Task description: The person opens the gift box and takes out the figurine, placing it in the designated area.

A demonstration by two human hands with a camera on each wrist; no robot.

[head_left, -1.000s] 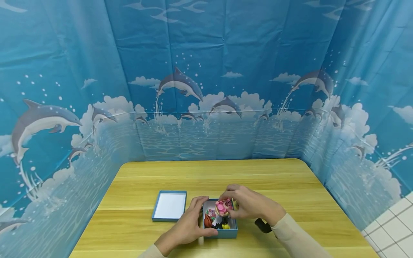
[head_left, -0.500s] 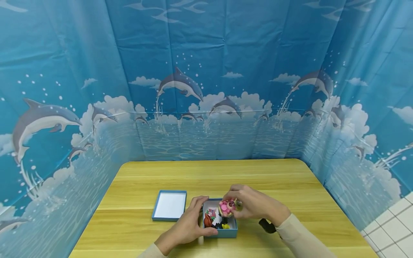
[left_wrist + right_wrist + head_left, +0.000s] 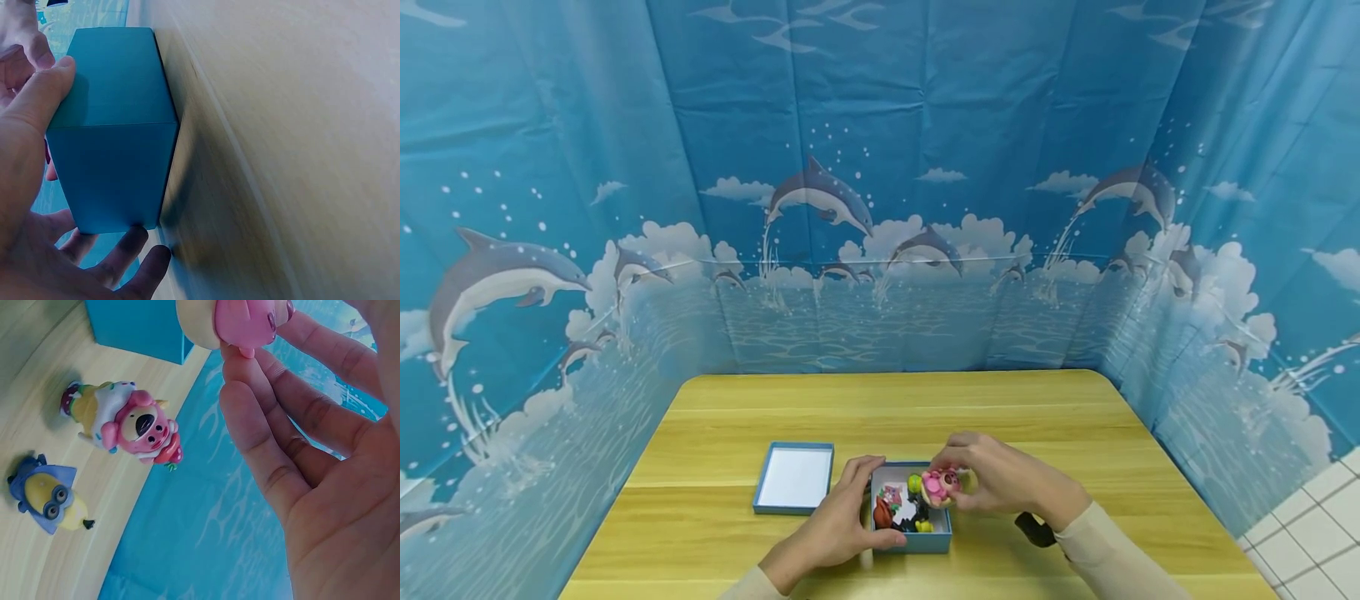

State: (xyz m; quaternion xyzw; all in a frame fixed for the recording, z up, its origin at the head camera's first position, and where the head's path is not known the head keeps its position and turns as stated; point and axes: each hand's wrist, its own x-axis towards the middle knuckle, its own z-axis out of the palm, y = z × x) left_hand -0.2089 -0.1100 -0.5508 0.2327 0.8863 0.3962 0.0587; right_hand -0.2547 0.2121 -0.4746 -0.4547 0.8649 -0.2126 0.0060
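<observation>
A blue open-topped box [image 3: 917, 543] stands on the table. My left hand [image 3: 842, 517] grips its left side, the thumb on the near wall and the fingers reaching round toward the far corner; in the left wrist view the thumb [image 3: 53, 81] lies on the box wall [image 3: 119, 81]. My right hand [image 3: 992, 475] pinches a pink bear figurine [image 3: 940, 486] above the box's right edge. In the right wrist view only part of that bear figurine [image 3: 247, 322] shows. Inside the box lie a reddish-brown toy [image 3: 883, 514], a yellow-green piece [image 3: 914, 483] and other small figures.
Left of the box lies its blue-rimmed white lid [image 3: 793, 477]. On the table [image 3: 737, 417], the right wrist view shows another pink bear figurine [image 3: 140, 425] and a caped yellow minion figurine [image 3: 53, 497]. A dolphin-print curtain [image 3: 850, 317] surrounds the table.
My right hand has moved the pink bear figurine rightward, from over the middle of the box to its right edge, uncovering a yellow-green piece. The left hand stays put on the box.
</observation>
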